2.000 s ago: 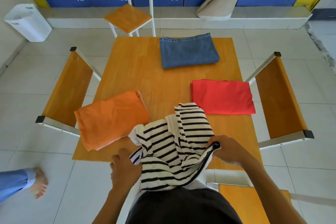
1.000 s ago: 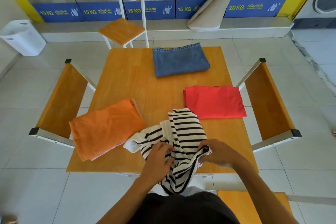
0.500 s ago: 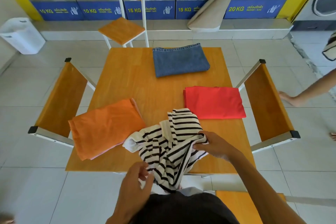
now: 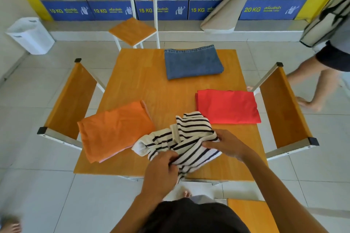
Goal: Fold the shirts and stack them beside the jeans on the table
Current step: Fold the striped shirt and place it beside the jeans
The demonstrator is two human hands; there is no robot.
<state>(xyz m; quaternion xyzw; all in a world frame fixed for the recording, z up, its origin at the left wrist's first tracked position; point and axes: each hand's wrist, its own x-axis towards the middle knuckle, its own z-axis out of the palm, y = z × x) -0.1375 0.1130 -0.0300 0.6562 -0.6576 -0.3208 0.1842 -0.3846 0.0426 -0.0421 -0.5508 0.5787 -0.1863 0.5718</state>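
A crumpled black-and-white striped shirt (image 4: 186,138) lies at the near edge of the wooden table (image 4: 144,81). My left hand (image 4: 161,171) grips its lower bunch at the table edge. My right hand (image 4: 226,144) grips its right side. An orange shirt (image 4: 113,130) lies folded at the near left, overhanging the edge slightly. A red shirt (image 4: 227,106) lies folded at the right. Folded blue jeans (image 4: 192,61) sit at the far middle of the table.
Wooden chairs stand left (image 4: 70,98), right (image 4: 284,108) and beyond the table (image 4: 136,26). A white bin (image 4: 31,35) stands at the far left. Washing machines line the back wall. Another person (image 4: 325,58) walks past at the right.
My left hand has come up from below the table edge and taken hold of the striped shirt's lower part. A passer-by has moved further into view at the right.
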